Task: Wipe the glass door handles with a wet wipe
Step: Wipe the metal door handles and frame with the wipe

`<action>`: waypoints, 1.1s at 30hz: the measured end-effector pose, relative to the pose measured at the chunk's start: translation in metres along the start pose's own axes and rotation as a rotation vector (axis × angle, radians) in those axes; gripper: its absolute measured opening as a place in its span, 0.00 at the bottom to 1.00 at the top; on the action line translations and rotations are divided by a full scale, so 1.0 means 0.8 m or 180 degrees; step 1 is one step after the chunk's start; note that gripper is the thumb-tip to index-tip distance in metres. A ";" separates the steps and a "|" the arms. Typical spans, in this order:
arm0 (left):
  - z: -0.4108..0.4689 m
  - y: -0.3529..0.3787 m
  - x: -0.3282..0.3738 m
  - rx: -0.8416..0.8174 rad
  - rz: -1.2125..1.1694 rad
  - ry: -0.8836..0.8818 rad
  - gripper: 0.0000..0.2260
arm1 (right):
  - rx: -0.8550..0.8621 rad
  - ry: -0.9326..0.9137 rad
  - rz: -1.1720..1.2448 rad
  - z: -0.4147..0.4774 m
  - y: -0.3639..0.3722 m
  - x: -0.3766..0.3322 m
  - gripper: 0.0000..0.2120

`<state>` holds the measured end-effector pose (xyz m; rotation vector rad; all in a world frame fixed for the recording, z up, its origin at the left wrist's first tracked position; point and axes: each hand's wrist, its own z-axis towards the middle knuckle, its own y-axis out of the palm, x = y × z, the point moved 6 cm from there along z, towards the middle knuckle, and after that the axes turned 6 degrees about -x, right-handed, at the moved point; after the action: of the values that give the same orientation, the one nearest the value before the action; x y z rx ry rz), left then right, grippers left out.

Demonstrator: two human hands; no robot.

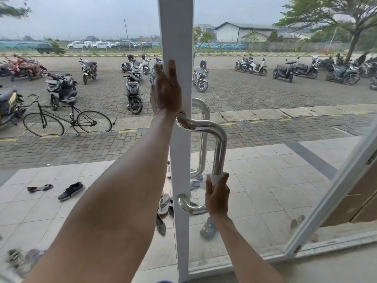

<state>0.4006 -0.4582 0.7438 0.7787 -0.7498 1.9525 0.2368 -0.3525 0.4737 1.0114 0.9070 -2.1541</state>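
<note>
A shiny steel pull handle (219, 144) is fixed to the white frame (177, 37) of a glass door, on my side. A second steel handle (202, 127) sits behind the glass on the outer side. My right hand (217, 196) is closed around the lower part of the near handle with a white wet wipe (217, 177) wrapped between palm and bar. My left hand (166, 90) rests flat against the door frame's left edge, just above the handle's upper mount, fingers pointing up.
The door stands slightly ajar, its bottom rail (234, 262) at the lower right. Outside lie shoes (71, 190) and sandals (164, 204) on grey tiles. A bicycle (65, 117) and many parked motorbikes (133, 88) stand on the paved lot beyond.
</note>
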 end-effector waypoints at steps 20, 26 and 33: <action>0.004 -0.003 -0.005 0.0482 0.0249 0.0262 0.21 | 0.0508 -0.0099 0.0033 0.022 -0.001 0.006 0.12; 0.008 -0.001 -0.010 0.0543 0.0306 0.0337 0.20 | 0.0294 0.0670 -0.0093 -0.042 0.034 0.089 0.09; 0.008 0.001 -0.010 0.0609 0.0225 0.0478 0.18 | 0.0794 0.2096 0.0313 -0.074 0.067 0.105 0.12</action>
<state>0.4048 -0.4672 0.7413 0.7168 -0.5121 2.1426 0.2549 -0.3567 0.3593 1.9135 0.8486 -1.8975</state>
